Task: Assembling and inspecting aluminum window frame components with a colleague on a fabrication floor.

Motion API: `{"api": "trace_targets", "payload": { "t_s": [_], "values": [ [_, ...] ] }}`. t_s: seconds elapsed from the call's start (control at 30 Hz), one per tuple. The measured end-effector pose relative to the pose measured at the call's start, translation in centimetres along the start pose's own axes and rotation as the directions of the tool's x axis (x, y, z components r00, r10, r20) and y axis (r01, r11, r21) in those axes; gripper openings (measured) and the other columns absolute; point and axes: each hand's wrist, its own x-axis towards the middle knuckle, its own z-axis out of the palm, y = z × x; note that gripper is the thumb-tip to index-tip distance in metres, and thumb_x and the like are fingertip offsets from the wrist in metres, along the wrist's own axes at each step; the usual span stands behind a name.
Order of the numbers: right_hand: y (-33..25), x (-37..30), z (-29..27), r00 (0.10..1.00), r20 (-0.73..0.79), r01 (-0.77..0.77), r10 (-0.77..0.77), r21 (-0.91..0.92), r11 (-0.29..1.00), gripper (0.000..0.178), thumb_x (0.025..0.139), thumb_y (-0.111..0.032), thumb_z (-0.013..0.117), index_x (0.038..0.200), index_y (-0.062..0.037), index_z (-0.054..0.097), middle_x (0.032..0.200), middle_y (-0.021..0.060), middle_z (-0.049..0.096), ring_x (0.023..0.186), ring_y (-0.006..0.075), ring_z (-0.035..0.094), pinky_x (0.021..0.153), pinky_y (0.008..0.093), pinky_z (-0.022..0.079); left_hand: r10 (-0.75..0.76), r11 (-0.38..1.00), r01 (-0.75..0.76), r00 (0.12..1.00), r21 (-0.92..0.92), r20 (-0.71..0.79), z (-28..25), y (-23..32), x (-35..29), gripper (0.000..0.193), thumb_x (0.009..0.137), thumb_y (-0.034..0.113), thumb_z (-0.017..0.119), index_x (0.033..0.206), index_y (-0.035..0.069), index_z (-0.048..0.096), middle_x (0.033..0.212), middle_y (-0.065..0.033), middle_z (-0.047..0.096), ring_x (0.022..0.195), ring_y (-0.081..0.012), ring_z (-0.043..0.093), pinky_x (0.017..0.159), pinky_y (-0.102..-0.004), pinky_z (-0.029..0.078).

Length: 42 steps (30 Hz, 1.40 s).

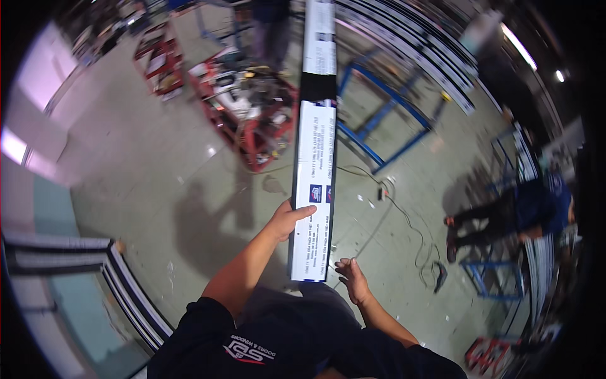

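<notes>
A long, straight profile bar [309, 240] with printed white protective film and dark edges runs from just in front of my body up past the top of the view. A black band [318, 87] crosses it farther out. My left hand [284, 221] grips the bar from its left side near the close end, thumb lying on the white face; the fingers underneath are hidden. Just right of that end, my right hand [355, 281] hangs in the air with its fingers apart, holding nothing.
Ahead on the left stand a red cart [252, 148] heaped with tools and a smaller red tray [158, 63]. A blue metal stand [398, 155] is ahead right, by stacked profiles [435, 57]. A cable [410, 221] trails over the floor. One person [536, 205] bends at right; a black-and-white frame [129, 284] lies left.
</notes>
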Motion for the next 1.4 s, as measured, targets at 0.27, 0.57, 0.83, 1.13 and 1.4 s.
{"api": "trace_targets", "payload": {
  "t_s": [0.27,0.57,0.83,1.13,1.4],
  "values": [
    [-8.4,7.0,38.0,0.841,0.424,0.341,-0.337,0.069,0.937,0.063,0.115,-0.063,0.044,0.15,-0.0126,0.059,0.148,0.0047,0.065,0.135,0.0225,0.06,0.114,0.0429,0.043,0.035,0.973,-0.008,0.993,0.229,-0.113,-26.1,16.5,-25.0,0.059,0.096,0.031,0.086,0.143,-0.001,0.069,0.126,-0.0152,0.079,0.111,-0.0255,0.076,0.099,-0.0431,0.059],
    [-16.8,12.6,80.4,0.728,0.629,0.089,-0.274,0.309,0.947,0.06,0.107,-0.069,0.059,0.135,-0.0168,0.069,0.126,0.0016,0.076,0.118,0.0221,0.072,0.091,0.0429,0.063,-0.071,0.701,0.27,0.948,0.661,-0.311,-55.5,37.8,-49.5,0.084,0.083,0.049,0.095,0.148,0.003,0.066,0.134,-0.0145,0.077,0.12,-0.026,0.073,0.106,-0.0426,0.056],
    [-9.1,19.2,109.2,0.628,0.776,-0.234,-0.056,0.257,0.938,0.055,0.111,-0.058,0.06,0.142,-0.0126,0.066,0.136,0.0083,0.075,0.116,0.0274,0.075,0.096,0.0496,0.063,0.199,0.272,0.46,0.832,0.845,-0.517,-77.7,51.1,-61.0,0.117,0.059,0.052,0.107,0.15,-0.001,0.057,0.144,-0.0231,0.068,0.135,-0.0358,0.065,0.117,-0.043,0.05],
    [-12.3,24.3,139.1,0.568,0.802,-0.35,0.185,0.032,0.936,0.038,0.112,-0.039,0.067,0.143,-0.0181,0.068,0.149,0.0004,0.065,0.145,0.0232,0.052,0.131,0.0569,0.034,0.485,-0.001,0.595,0.703,0.804,-0.52,-99.8,72.1,-67.1,0.137,0.051,0.04,0.107,0.165,0.006,0.039,0.159,-0.0219,0.053,0.149,-0.0447,0.049,0.128,-0.0544,0.036],
    [-23.8,37.9,174.7,0.394,0.899,-0.178,-0.192,0.279,0.943,0.034,0.113,-0.024,0.066,0.146,-0.0241,0.063,0.156,-0.0058,0.061,0.151,0.0192,0.049,0.133,0.059,0.032,0.435,-0.04,0.442,0.815,0.896,-0.382,-129.3,109.1,-61.3,0.112,0.056,0.028,0.098,0.154,0.004,0.05,0.143,-0.0235,0.064,0.139,-0.0434,0.057,0.122,-0.0468,0.046]
  ]
}}
